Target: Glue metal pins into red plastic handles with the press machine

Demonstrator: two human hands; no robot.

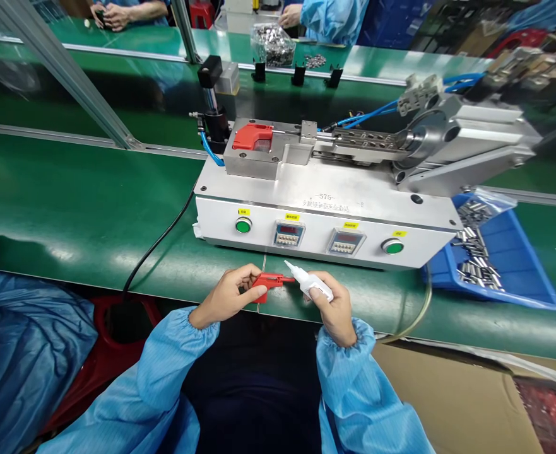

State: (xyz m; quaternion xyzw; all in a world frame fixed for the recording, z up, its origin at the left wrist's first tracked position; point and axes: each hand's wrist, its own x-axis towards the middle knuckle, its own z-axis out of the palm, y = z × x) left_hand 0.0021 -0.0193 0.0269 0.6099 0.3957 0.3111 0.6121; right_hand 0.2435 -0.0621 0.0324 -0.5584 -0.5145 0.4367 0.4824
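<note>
My left hand (228,295) is closed around a small red plastic part (269,284) held just above the near edge of the green bench. My right hand (333,306) grips a small white glue bottle (308,282), its pointed nozzle aimed left and touching or almost touching the red part's tip. Both hands sit in front of a white and steel press machine (325,208). A second red part (253,136) lies seated in the machine's steel fixture at the upper left.
A blue tray (519,265) of small metal pins stands at the right. A black cable (159,243) runs off the machine's left. Across the bench, other people's hands (117,14), a bag of metal parts (272,44) and black pieces. A cardboard box (457,397) sits below right.
</note>
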